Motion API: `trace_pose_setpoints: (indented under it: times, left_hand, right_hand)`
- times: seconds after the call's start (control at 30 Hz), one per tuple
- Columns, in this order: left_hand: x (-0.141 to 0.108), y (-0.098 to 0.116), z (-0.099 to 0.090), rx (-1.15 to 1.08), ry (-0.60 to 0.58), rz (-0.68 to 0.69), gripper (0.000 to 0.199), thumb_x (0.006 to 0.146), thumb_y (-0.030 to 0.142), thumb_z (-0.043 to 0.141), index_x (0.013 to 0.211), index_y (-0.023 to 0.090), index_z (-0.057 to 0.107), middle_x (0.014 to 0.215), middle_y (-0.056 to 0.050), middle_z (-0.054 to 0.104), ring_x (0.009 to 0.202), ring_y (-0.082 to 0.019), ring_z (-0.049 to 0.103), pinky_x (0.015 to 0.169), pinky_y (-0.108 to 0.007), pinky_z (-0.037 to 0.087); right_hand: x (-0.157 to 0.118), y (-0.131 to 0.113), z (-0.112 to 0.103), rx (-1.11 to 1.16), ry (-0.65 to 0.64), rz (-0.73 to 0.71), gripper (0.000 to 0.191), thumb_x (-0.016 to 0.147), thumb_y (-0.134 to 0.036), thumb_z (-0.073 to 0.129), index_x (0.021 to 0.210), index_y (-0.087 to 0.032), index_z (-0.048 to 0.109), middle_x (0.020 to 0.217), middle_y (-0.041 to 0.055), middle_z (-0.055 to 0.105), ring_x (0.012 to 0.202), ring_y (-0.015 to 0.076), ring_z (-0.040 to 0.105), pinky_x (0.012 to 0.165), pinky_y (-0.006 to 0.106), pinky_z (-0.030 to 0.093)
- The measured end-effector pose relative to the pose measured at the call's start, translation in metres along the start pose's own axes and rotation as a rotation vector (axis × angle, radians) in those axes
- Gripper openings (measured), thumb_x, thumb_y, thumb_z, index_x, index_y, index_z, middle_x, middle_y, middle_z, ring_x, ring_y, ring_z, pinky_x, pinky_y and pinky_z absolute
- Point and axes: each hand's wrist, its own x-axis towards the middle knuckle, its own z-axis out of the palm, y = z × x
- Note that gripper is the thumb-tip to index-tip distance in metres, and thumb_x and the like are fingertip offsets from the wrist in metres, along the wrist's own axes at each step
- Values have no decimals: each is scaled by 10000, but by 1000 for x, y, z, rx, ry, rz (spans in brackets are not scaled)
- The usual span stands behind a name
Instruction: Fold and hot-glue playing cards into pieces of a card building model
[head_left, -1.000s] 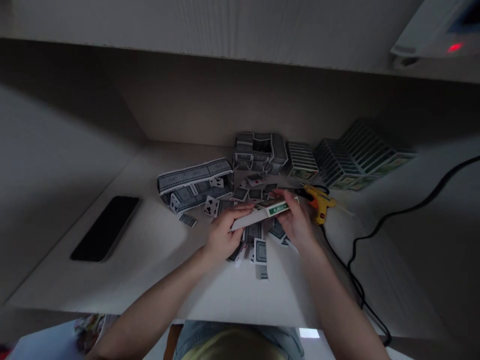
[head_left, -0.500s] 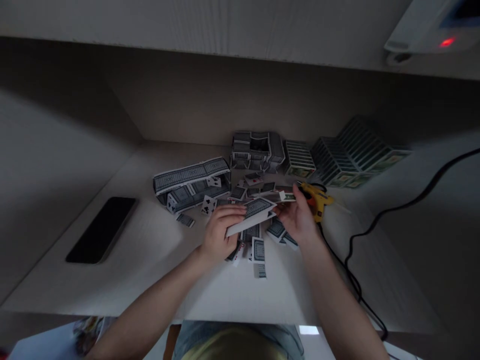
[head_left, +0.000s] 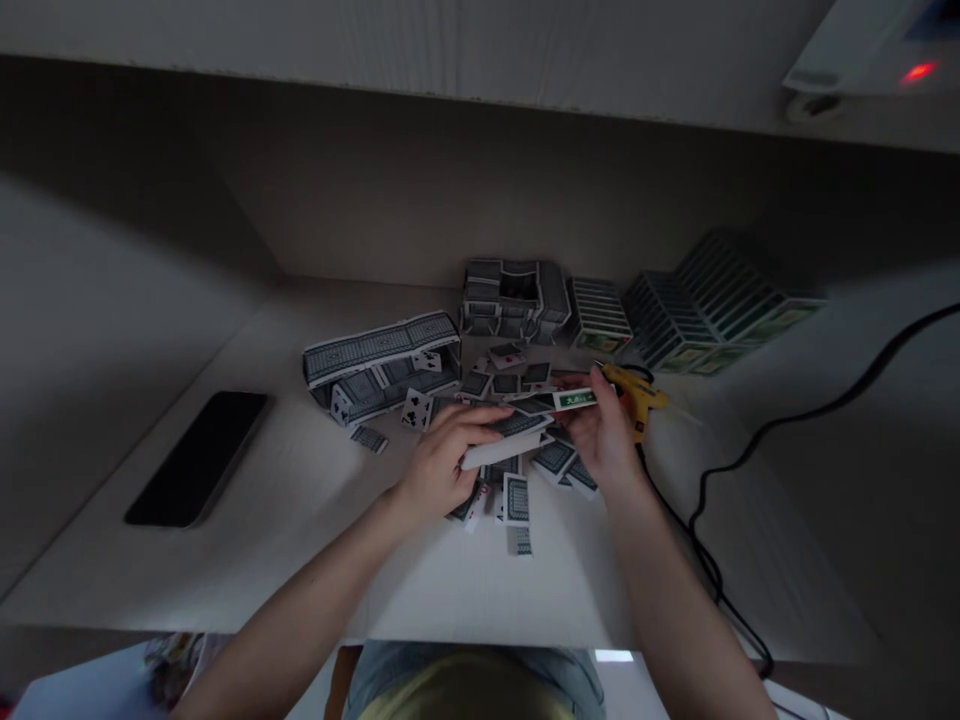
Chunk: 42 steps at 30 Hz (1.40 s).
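Note:
My left hand [head_left: 442, 462] is closed around a stack of playing cards [head_left: 504, 450], its thumb below and fingers on top. The cards have dark patterned backs, and their white edges face me. My right hand [head_left: 600, 430] pinches a narrow card piece [head_left: 576, 400] with a green lettered panel, at the right end of the stack. Its other fingers are partly hidden behind the piece. Beneath both hands lie loose cut cards [head_left: 516, 500], some face down. A yellow glue gun [head_left: 641, 400] lies just beyond my right hand.
A long structure of folded cards [head_left: 382, 345] stands at the left, a boxy card model [head_left: 514, 300] at the back. Slatted card blocks [head_left: 675, 315] stand back right. A phone [head_left: 199, 460] lies at the left; a black cable [head_left: 787, 415] runs down the right. A shelf [head_left: 480, 60] overhangs.
The green panel has turned to show more of its face, and my right hand has shifted slightly right. My left fingers have moved further over the stack, which has tilted a little.

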Motion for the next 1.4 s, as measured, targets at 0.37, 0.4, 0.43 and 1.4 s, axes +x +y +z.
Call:
trace_pose_setpoints:
  times: [0.37, 0.4, 0.43, 1.4]
  left_hand:
    - [-9, -6, 6, 0, -20, -27, 364, 682, -14, 487, 947, 233, 444, 1039, -48, 671, 1003, -192, 567, 795, -411, 457]
    - [-9, -6, 6, 9, 7, -18, 374, 674, -16, 488, 949, 234, 447, 1023, -43, 675, 981, -193, 574, 794, -416, 457]
    - [-8, -6, 6, 21, 33, -8, 379, 670, -17, 491, 948, 237, 450, 1007, -37, 679, 958, -192, 580, 794, -418, 457]
    - [0, -14, 13, -583, 431, -852, 361, 651, 256, 709, 941, 215, 498, 860, 10, 618, 761, -136, 598, 688, -286, 494]
  right_hand:
    - [-3, -2, 1, -71, 17, 5, 271, 668, -461, 652, 742, -202, 615, 800, 10, 675, 709, 161, 615, 597, 271, 505]
    - [-3, -3, 1, -64, 15, 12, 274, 674, -464, 646, 741, -200, 617, 799, 8, 676, 701, 155, 614, 599, 267, 503]
    - [-4, -3, 1, -56, 12, 20, 279, 679, -469, 640, 740, -197, 619, 798, 8, 676, 691, 149, 612, 598, 264, 500]
    - [-4, -7, 2, 10, 99, -58, 289, 704, -489, 618, 709, -201, 591, 716, -10, 630, 646, 134, 596, 544, 253, 515]
